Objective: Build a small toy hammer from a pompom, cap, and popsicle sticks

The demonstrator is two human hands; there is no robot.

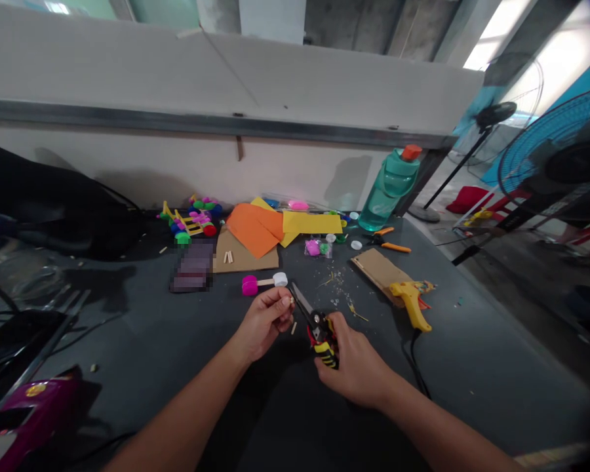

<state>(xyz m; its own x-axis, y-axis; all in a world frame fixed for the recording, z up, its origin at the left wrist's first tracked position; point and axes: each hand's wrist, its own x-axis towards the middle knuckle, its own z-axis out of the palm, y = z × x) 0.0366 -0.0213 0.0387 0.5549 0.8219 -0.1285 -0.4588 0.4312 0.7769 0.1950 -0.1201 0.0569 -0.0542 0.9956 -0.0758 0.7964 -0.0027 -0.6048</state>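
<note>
My right hand [354, 360] grips a pair of scissors [319, 328] with yellow-and-black handles; the dark blades point up and left and stand apart. Close to the blade tips, my left hand [270, 318] is pinched on a tiny pale piece, mostly hidden by the fingers. Just beyond that hand lies a wooden stick with a magenta cap [249, 285] on one end and a white cap [280, 280] on the other. A short stick piece [294, 327] rests on the table between my hands.
Behind are a cardboard piece [246, 264], orange paper [258, 229], yellow paper [314, 223] and a colourful stick model [189, 223]. At the right are a yellow glue gun [413, 305] on cardboard, orange-handled pliers [393, 246] and a teal bottle [386, 193]. A fan [565, 151] stands beyond the table.
</note>
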